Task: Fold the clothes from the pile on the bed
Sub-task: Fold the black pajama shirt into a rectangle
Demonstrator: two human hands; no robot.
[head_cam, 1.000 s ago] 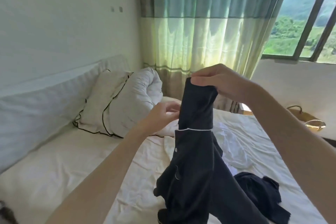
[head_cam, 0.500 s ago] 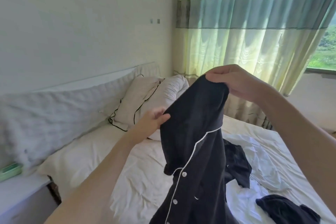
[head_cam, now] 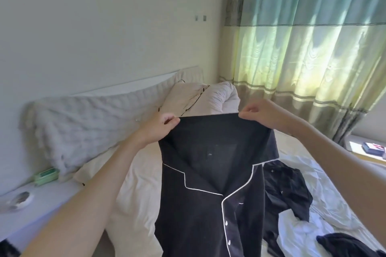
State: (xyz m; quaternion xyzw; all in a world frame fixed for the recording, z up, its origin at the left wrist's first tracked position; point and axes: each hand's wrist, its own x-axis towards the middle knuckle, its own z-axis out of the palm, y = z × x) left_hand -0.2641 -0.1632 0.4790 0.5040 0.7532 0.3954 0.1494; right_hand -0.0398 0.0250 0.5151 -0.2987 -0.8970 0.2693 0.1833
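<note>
- I see a black shirt with white piping held up in the air over the bed, its front facing me.
- My left hand pinches the top edge of the shirt at its left corner, fingers curled onto the cloth.
- My right hand pinches the same top edge at its right corner, thumb and fingertips closed on the fabric.
- The edge between the two hands is pulled straight and level.
- The shirt hangs down from that edge; the notched collar and a row of white buttons show below, and its lower part runs out of the bottom of the view.
- More dark clothes lie crumpled on the white sheet to the right of the shirt, and another dark piece sits at the lower right corner.
- Behind the shirt, pillows lean at the head of the bed, beside a padded headboard.
- A striped green curtain fills the upper right.
- A green box sits on a pale shelf at the left of the bed.
</note>
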